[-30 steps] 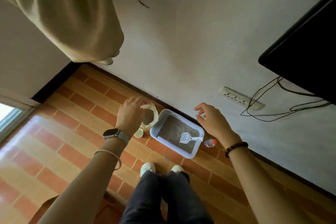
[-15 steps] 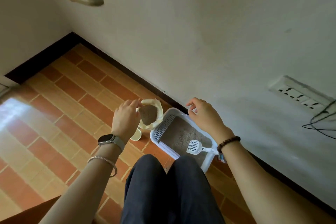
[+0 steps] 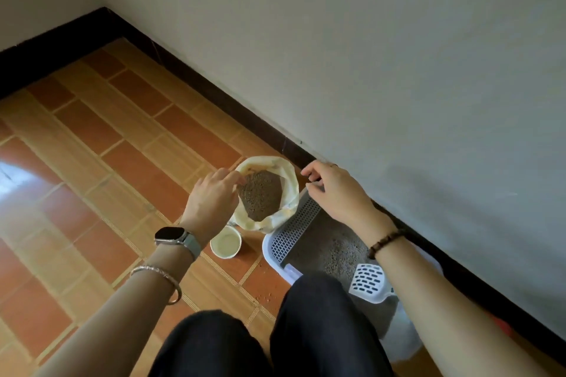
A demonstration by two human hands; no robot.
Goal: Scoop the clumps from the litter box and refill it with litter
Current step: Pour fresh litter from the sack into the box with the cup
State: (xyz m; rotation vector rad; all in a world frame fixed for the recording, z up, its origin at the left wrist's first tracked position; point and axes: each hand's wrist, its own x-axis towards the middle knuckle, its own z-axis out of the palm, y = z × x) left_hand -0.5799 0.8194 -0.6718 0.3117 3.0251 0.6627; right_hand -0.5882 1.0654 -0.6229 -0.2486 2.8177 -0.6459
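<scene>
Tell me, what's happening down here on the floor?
A person crouches by a litter box against the wall. Their left hand is at the rim of an open bag of litter, though a grip isn't clear; the right hand hovers empty over the box's grated end. The scoop lies in the box, untouched, and a cup stands beside the bag.

The litter box (image 3: 267, 251) and the slotted scoop (image 3: 367, 280) inside it are made of smooth white plastic. Beside the litter box, rough granules (image 3: 260, 196) are held in a crinkled bag (image 3: 289, 180), on glossy floor tiles (image 3: 92, 162).
</scene>
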